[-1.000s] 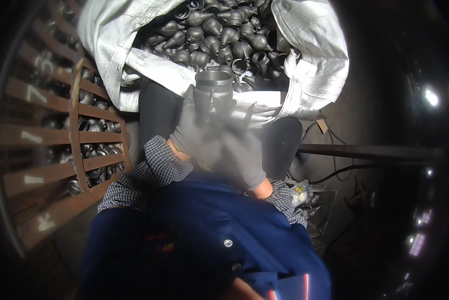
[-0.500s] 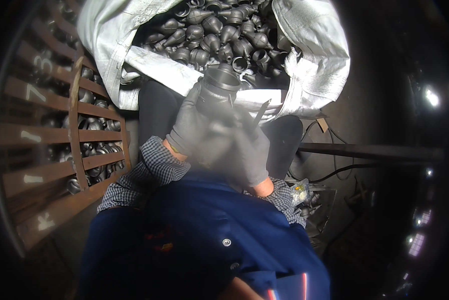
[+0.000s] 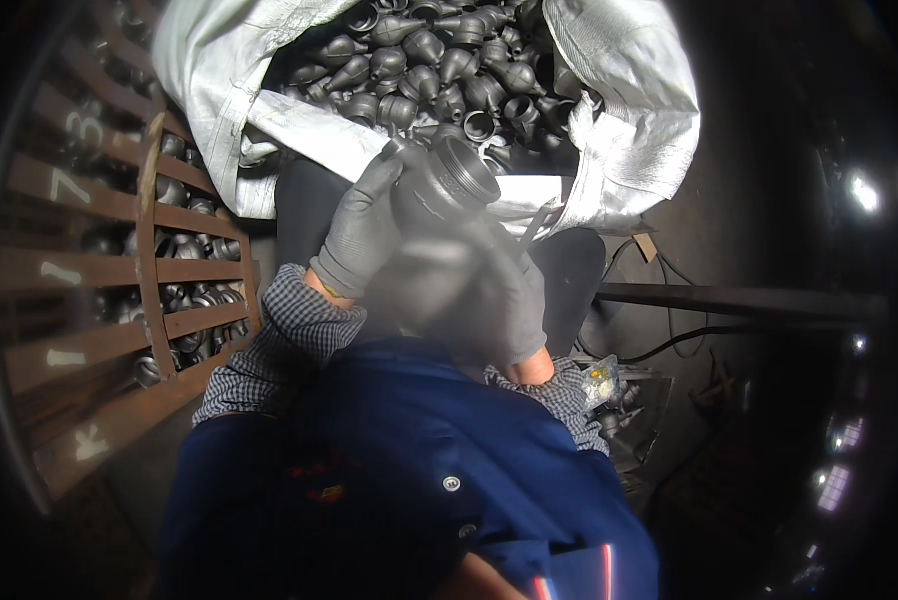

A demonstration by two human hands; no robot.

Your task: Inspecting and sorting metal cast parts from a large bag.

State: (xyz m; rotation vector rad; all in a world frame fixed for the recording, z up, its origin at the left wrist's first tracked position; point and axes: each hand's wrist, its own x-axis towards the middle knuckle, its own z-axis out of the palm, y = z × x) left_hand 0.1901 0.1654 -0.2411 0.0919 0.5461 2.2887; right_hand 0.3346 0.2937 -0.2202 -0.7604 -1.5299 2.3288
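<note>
My left hand (image 3: 361,232), in a grey glove, is closed round a dark grey metal part (image 3: 431,190) above my lap. The part is hollow, and its round, ridged mouth (image 3: 472,172) tilts up and to the right. My right hand (image 3: 514,300), gloved too, is at the part's right side, closed on a thin dark tool with a pointed tip (image 3: 537,222). The tool's kind cannot be made out, and its lower end is hidden in the hand. A hazy smear covers the right fingers and the part's lower end.
Ahead, a white woven bulk bag (image 3: 639,130) holds many similar bulb-shaped metal parts (image 3: 424,50). On the left stands a brown slatted crate (image 3: 194,272) with more metal pieces inside. A dark bar (image 3: 719,298) and cables (image 3: 659,350) lie at right, near a small clear bag (image 3: 600,382).
My left hand has turned the metal part, so its mouth now leans to the right. The pointed tool has dropped slightly with my right hand.
</note>
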